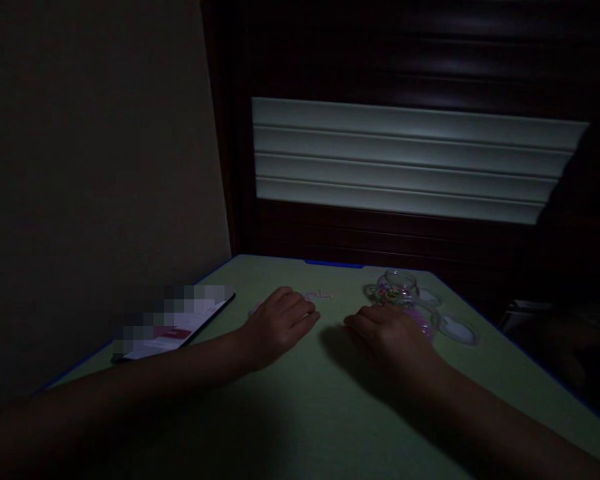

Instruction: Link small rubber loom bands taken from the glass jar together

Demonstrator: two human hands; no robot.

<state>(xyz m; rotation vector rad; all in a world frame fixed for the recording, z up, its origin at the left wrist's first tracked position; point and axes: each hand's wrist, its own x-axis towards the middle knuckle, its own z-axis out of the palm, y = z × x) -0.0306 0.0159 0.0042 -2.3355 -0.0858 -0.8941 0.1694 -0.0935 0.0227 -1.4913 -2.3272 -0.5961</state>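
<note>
My left hand (283, 327) is over the middle of the green table (300, 413), its fingers curled together; what they hold, if anything, is too small to make out. Across a gap to the right, my right hand (393, 333) is closed too, fingertips pinched and pointing left, and its contents cannot be made out. Small pale pink pieces (321, 295) lie on the table just beyond my left hand. Behind my right hand stands a clear jar (400, 283) with many-coloured small pieces. A container of pink pieces (421, 321) is partly hidden by that hand.
Round clear lids (457, 329) lie at the right. A tablet or flat screen (180, 327), partly blurred out, lies at the left edge. A wall rises on the left, and dark wooden panelling with pale slats (405, 160) stands behind the table. The scene is dim.
</note>
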